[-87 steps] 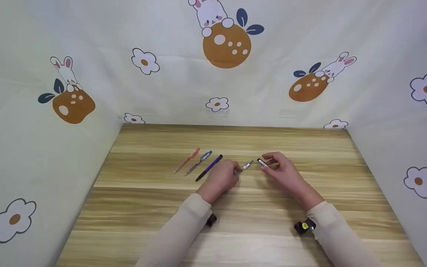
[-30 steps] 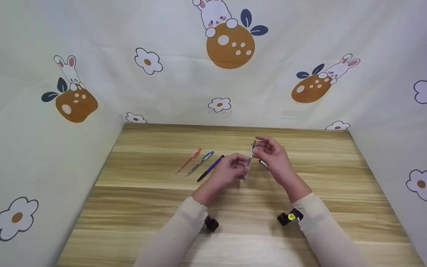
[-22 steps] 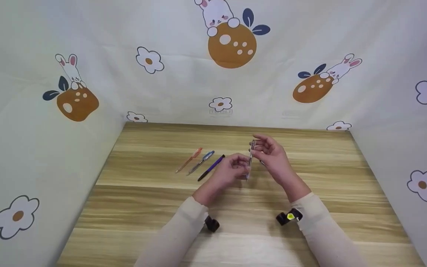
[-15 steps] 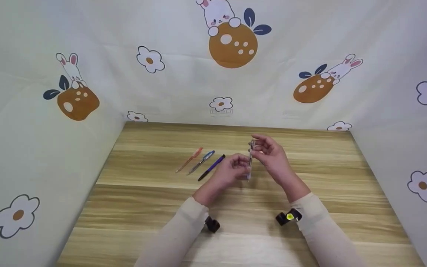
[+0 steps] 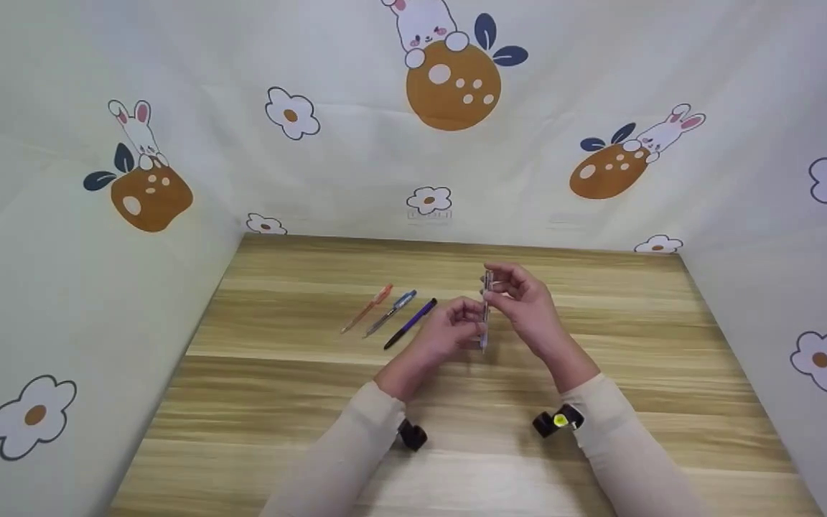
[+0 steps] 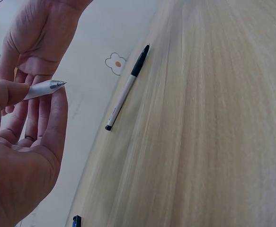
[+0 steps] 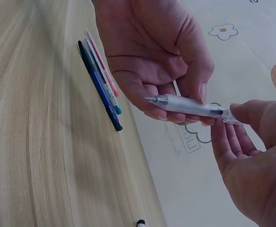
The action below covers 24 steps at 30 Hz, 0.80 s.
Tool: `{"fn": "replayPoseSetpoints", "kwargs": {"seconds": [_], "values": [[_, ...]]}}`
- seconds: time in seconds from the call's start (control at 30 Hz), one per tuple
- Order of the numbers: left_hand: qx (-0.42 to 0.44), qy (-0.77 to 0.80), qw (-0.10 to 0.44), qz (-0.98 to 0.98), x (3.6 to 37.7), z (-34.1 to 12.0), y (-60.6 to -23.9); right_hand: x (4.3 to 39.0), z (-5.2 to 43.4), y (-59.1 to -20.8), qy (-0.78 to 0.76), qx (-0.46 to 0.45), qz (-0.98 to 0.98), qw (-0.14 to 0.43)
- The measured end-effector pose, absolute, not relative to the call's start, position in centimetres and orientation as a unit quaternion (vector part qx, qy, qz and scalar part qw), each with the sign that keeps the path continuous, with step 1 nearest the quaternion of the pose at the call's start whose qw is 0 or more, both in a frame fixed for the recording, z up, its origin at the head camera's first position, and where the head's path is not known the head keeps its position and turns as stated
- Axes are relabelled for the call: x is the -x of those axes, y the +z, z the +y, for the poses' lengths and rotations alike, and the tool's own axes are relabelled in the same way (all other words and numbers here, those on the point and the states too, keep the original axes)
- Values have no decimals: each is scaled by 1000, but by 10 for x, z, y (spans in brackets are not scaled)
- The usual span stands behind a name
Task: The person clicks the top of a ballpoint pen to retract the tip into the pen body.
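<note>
Above the middle of the wooden table (image 5: pixel 284 402) both hands hold one clear pen (image 5: pixel 486 309) nearly upright. My left hand (image 5: pixel 467 316) pinches its lower end, near the metal tip (image 7: pixel 153 100). My right hand (image 5: pixel 500 283) pinches the upper end. In the right wrist view the clear pen (image 7: pixel 190 106) runs from the left hand's fingers (image 7: pixel 152 109) to my right hand (image 7: pixel 232 118). In the left wrist view my left hand (image 6: pixel 33 101) grips the tip end (image 6: pixel 45 87).
An orange pen (image 5: pixel 365 307), a blue pen (image 5: pixel 390 311) and a dark pen (image 5: pixel 411 323) lie side by side left of the hands. A white pen with a black cap (image 6: pixel 126 90) lies on the table by the right hand. Printed cloth walls (image 5: pixel 97 273) close three sides.
Earlier the left hand held the clear pen low and the right hand held the black-capped pen. That pen now lies on the table, and both hands hold the clear pen raised upright.
</note>
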<state>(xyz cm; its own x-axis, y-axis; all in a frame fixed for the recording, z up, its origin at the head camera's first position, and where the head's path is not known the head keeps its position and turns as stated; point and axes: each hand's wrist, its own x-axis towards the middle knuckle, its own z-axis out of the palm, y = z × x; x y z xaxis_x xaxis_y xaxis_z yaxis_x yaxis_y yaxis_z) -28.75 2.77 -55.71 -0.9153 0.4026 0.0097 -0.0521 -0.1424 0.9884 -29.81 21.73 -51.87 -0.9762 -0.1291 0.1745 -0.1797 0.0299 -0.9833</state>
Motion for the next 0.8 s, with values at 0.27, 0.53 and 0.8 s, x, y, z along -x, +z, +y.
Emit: {"fn": "replayPoseSetpoints", "kwargs": {"seconds": [0.27,0.53,0.8], "values": [[-138,746,147,635,287,29,-559,297,217,-517,689,-110,-716,27],[-144,750,136,630,287,30,-558,296,217,-515,693,-110,-711,42],[-153,746,142,633,288,28,-555,297,217,-513,695,-107,-710,43]]}}
